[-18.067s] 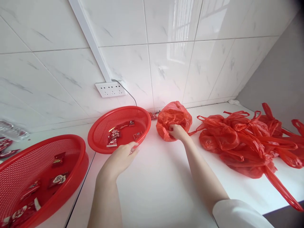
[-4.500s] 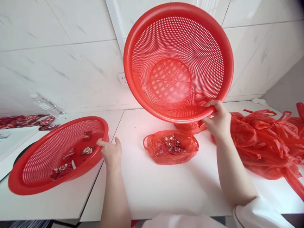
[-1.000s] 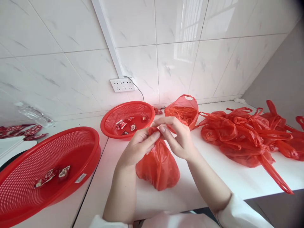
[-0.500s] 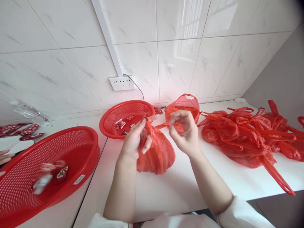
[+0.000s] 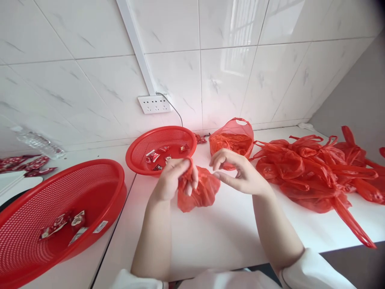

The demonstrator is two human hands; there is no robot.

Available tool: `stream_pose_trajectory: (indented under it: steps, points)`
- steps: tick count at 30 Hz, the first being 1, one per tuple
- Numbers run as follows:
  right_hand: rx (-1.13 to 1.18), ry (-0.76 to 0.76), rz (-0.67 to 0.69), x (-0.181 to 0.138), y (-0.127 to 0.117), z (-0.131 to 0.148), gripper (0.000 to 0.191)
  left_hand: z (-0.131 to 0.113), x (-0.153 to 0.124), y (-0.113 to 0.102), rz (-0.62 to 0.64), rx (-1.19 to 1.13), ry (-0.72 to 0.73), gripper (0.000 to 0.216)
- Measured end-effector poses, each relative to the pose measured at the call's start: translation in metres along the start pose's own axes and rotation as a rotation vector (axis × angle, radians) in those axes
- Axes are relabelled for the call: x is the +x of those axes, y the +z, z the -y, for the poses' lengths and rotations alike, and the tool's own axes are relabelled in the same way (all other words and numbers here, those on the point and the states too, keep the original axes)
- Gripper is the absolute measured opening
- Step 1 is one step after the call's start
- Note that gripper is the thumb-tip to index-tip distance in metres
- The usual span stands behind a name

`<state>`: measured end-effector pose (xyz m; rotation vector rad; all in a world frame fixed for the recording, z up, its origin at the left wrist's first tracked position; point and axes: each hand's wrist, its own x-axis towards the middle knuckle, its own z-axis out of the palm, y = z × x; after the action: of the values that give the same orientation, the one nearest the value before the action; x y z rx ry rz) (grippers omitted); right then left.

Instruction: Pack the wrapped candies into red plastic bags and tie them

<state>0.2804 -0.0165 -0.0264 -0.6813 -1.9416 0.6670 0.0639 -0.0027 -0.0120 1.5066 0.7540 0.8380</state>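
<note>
Now | left hand (image 5: 172, 182) clamped on neck of small red bag (image 5: 206, 192), bag resting on desk (image 5: 228, 237) | right hand (image 5: 240, 176) has released the handle, fingers apart, just beside bag

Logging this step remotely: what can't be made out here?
Head view only.
Contents of the small red bag: hidden by its bunched plastic.
Its neck, knotted or not: covered by the left hand.
Near side of the large basket: cut by left and bottom edges.
Print on wrappers in the far basket: too small.
End of the bag pile: past the right edge.
</note>
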Motion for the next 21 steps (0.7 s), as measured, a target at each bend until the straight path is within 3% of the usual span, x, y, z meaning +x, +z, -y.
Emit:
stream_pose_trajectory:
  steps: [3,7,11,14,18,21]
  points:
    - [0.213,0.058,-0.093,0.006,0.01,-0.008,0.019,-0.005,-0.01,0.01,0.031,0.477,0.09,0.038]
    - [0.376,0.233,-0.023,0.011,0.026,-0.021,0.034,-0.006,-0.01,0.016,-0.15,0.79,0.393,0.026]
    - [0.43,0.346,-0.092,0.014,0.031,-0.026,0.036,0.002,-0.003,0.006,-0.163,0.773,0.611,0.022]
    - [0.504,0.371,-0.036,0.014,0.03,-0.025,0.038,0.01,0.0,-0.002,-0.183,0.792,0.702,0.021]
    - [0.505,0.34,0.043,0.014,0.028,-0.026,0.035,0.016,0.003,-0.004,-0.236,0.773,0.72,0.024]
    - [0.5,0.302,-0.044,0.015,0.029,-0.03,0.027,0.017,0.008,-0.001,-0.136,0.658,0.682,0.028]
